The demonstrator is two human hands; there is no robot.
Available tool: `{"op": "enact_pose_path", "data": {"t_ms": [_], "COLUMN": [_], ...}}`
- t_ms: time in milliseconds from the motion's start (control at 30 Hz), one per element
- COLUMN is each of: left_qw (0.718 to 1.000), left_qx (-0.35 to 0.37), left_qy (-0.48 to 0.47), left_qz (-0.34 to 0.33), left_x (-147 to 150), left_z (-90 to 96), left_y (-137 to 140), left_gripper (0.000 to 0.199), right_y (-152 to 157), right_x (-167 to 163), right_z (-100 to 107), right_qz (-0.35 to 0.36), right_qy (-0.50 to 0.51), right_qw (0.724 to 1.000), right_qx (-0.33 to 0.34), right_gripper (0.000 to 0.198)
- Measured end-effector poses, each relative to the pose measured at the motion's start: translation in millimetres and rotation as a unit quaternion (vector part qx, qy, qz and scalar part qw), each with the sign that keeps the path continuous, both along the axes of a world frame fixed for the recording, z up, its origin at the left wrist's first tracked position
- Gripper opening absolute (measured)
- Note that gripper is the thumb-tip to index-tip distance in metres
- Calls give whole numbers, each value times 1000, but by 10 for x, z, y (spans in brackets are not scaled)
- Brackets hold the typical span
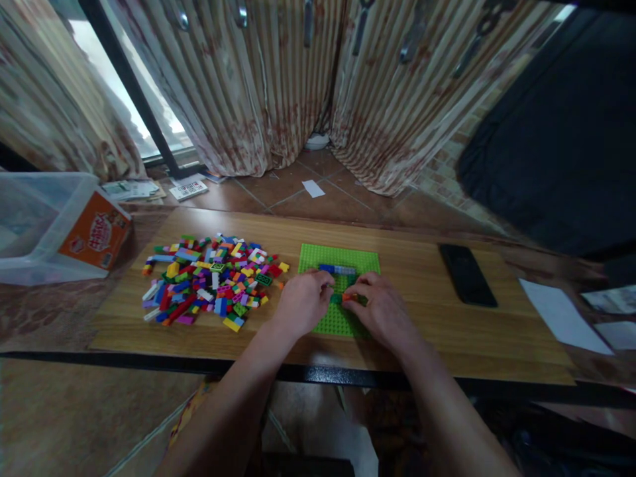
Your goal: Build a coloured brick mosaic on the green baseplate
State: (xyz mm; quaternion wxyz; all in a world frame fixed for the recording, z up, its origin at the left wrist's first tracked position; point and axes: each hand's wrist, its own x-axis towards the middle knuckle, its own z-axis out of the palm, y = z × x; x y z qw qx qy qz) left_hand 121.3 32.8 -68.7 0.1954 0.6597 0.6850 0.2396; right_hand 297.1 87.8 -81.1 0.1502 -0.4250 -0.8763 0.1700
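Both bare forearms reach up from the bottom edge, converging over the near half of a green baseplate (338,260). Knuckles up, the left hand (303,301) rests with its fingers curled down onto the plate's left part; whether they grip anything I cannot tell. Angled inward toward it, the right hand (380,310) has its fingertips pressed together on a small orange brick (346,297), which sits on the plate just beside a dark green piece between the two hands. That brick is too small to tell which way its long axis runs.

Beyond the fingers, a short row of blue and grey bricks (338,269) lies on the plate with its long axis running left to right, parallel to the tabletop's (422,331) front edge. The baseplate sits flat and square to that edge.

Left of the plate, close to the left hand, spreads a loose pile of mixed coloured bricks (209,278). Well to the right lies a black phone (468,274), its length pointing away from the person, and farther right a white sheet of paper (561,317). At the far left stands a clear plastic bin (34,218) holding an orange box (94,238).
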Motion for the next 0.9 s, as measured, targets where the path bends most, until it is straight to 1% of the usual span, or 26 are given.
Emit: {"op": "enact_pose_path", "data": {"t_ms": [300, 467, 567, 700, 800, 900], "left_qw": [999, 998, 998, 998, 998, 997], "left_qx": [4, -11, 5, 19, 24, 35], "left_qy": [39, 50, 53, 51, 49, 50], "left_qz": [-25, -27, -28, -27, -35, -42], "left_x": [135, 166, 167, 184, 202, 213], "left_z": [-39, -57, -59, -66, -83, -104], "left_y": [23, 45, 52, 61, 65, 63], "left_gripper": [21, 22, 20, 18, 17, 16], "right_y": [-24, 1, 52, 106, 111, 97], "right_x": [33, 59, 104, 154, 144, 105], "right_z": [15, 16, 25, 26, 31, 55], "right_qz": [12, 0, -34, -120, -128, -124], "right_qy": [-22, -1, 38, 60, 51, 28], "right_qw": [1000, 1000, 998, 986, 981, 982], "right_qx": [8, -17, -47, -96, -135, -139], "right_gripper": [16, 22, 25, 16, 11, 11]}}
